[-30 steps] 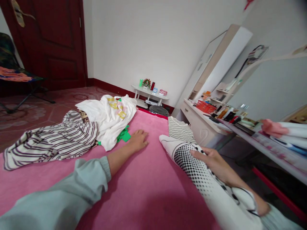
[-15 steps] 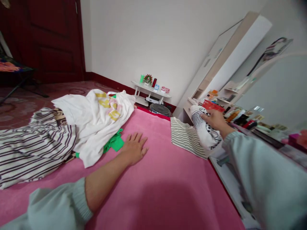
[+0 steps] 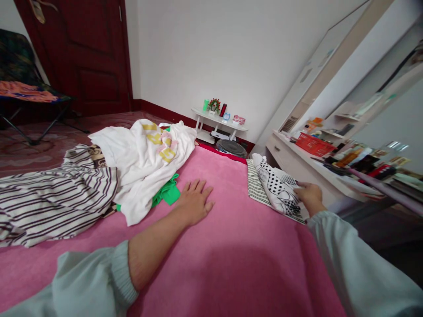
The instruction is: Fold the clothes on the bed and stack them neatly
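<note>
So the dotted cloth [image 3: 277, 184] has come down: half a second ago I had it up in the air over by the dresser [image 3: 289, 159], and now it's lying on top of the flat striped cloth [image 3: 256, 187] at the right edge of the pink cover [image 3: 224, 220].

Only the head cam to go by here. My right hand [image 3: 310, 198] is out at the dotted cloth's right side, thumb and fingers together, clamped on its edge as far as I can see. I'd guess I'm holding just the edge so the rest can lie on the stripes without bunching up more. It's a bit rumpled anyway, and some striped fabric still pokes out on the left and along the near side.

My left hand [image 3: 195, 204] isn't gripping anything. Palm down on the cover, fingers slightly apart, probably propping me up while the other arm reaches across.

The loose stuff is all on the left: a white shirt [image 3: 145, 147] with a yellow print, some green cloth [image 3: 168, 193] poking out from under it, and a crumpled striped garment [image 3: 62, 198] beside it. Seems like that keeps the loose things well apart from the right-hand stack.
</note>
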A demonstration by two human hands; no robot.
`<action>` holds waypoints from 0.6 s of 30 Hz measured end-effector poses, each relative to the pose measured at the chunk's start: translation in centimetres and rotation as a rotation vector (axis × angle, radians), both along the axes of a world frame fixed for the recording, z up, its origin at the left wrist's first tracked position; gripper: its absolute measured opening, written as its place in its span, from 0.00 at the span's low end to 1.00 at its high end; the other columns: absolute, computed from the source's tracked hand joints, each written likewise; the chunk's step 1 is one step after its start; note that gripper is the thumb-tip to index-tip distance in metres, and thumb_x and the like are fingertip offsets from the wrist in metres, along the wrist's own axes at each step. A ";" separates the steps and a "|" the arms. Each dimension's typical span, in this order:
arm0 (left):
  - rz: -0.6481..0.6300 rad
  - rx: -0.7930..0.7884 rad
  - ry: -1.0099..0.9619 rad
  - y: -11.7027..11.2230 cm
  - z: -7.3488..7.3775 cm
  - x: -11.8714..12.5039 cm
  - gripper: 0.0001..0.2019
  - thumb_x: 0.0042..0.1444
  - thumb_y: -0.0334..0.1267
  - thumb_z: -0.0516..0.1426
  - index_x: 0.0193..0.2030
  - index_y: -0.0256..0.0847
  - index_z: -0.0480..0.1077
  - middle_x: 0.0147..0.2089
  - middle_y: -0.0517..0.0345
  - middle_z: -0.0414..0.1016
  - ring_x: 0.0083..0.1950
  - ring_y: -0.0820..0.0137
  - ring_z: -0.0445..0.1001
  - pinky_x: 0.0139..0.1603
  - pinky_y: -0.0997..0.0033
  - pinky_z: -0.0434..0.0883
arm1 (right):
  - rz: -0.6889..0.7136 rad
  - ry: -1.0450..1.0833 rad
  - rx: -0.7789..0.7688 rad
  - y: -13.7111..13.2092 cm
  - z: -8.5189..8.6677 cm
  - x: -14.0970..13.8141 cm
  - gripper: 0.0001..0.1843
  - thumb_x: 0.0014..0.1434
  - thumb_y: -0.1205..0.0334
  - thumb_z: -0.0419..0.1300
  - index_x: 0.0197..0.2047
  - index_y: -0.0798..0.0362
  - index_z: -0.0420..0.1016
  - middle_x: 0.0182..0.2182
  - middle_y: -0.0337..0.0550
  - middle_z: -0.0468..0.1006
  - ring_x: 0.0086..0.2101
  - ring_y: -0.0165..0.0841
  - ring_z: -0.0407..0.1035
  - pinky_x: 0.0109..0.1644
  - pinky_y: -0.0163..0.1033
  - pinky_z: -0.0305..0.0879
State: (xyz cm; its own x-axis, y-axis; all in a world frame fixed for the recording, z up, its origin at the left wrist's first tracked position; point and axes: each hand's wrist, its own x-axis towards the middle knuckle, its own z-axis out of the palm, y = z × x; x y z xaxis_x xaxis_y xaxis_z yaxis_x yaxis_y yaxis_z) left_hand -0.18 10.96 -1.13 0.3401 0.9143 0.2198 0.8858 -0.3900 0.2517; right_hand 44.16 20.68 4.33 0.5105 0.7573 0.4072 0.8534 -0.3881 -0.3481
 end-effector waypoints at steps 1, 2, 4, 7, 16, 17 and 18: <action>0.000 0.005 -0.002 0.0 -0.1 0.0 0.28 0.63 0.54 0.42 0.65 0.46 0.59 0.70 0.49 0.53 0.70 0.54 0.49 0.67 0.47 0.47 | -0.059 -0.057 -0.026 -0.4 0.3 0.1 0.25 0.46 0.61 0.62 0.48 0.61 0.78 0.41 0.62 0.76 0.42 0.52 0.71 0.43 0.51 0.67; 0.002 0.010 -0.004 0.1 -0.1 0.0 0.27 0.63 0.54 0.42 0.65 0.46 0.59 0.69 0.49 0.53 0.70 0.55 0.49 0.67 0.47 0.47 | -0.080 -0.116 -0.036 -0.7 0.4 0.0 0.25 0.46 0.60 0.62 0.49 0.60 0.78 0.46 0.64 0.74 0.45 0.54 0.70 0.45 0.53 0.66; 0.003 0.020 -0.009 0.1 -0.2 0.0 0.27 0.63 0.53 0.42 0.65 0.46 0.59 0.69 0.49 0.53 0.70 0.55 0.49 0.67 0.47 0.47 | 0.016 -0.181 0.007 -1.0 0.5 -1.2 0.25 0.51 0.54 0.60 0.50 0.59 0.77 0.50 0.63 0.72 0.49 0.53 0.67 0.50 0.54 0.64; 0.001 0.028 -0.015 0.0 -0.1 0.0 0.27 0.63 0.53 0.42 0.65 0.46 0.59 0.69 0.48 0.54 0.69 0.55 0.50 0.67 0.47 0.47 | 0.333 -0.179 0.009 -1.0 -0.3 -5.0 0.28 0.60 0.49 0.49 0.56 0.58 0.72 0.55 0.57 0.70 0.55 0.45 0.63 0.59 0.49 0.58; -0.010 0.006 -0.017 0.1 0.0 -0.1 0.27 0.63 0.53 0.43 0.65 0.47 0.59 0.69 0.50 0.54 0.70 0.56 0.50 0.67 0.48 0.47 | 0.553 -0.137 -0.333 -1.4 -3.7 -14.0 0.32 0.63 0.39 0.41 0.63 0.44 0.62 0.64 0.47 0.58 0.63 0.48 0.50 0.63 0.65 0.42; -0.010 0.007 -0.020 0.1 0.0 -0.1 0.27 0.63 0.53 0.43 0.65 0.47 0.59 0.69 0.50 0.54 0.70 0.55 0.50 0.67 0.47 0.47 | 0.571 -0.059 -0.224 -1.4 -3.5 -13.0 0.32 0.63 0.41 0.40 0.60 0.48 0.66 0.61 0.50 0.63 0.60 0.45 0.56 0.63 0.60 0.47; -0.010 0.008 -0.023 0.1 0.0 -0.1 0.27 0.63 0.53 0.43 0.65 0.47 0.59 0.69 0.49 0.53 0.70 0.55 0.50 0.67 0.47 0.47 | 0.553 -0.001 -0.083 -1.5 -3.3 -11.7 0.31 0.63 0.44 0.40 0.58 0.52 0.69 0.57 0.52 0.69 0.56 0.43 0.61 0.62 0.55 0.52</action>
State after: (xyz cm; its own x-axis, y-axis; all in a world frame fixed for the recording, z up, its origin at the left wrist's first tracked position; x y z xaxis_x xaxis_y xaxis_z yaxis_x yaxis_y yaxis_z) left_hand -0.30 11.07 -1.17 0.3438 0.9093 0.2347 0.8758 -0.4006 0.2692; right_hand 32.42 19.16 1.01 0.0274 0.9417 0.3353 0.9378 0.0919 -0.3348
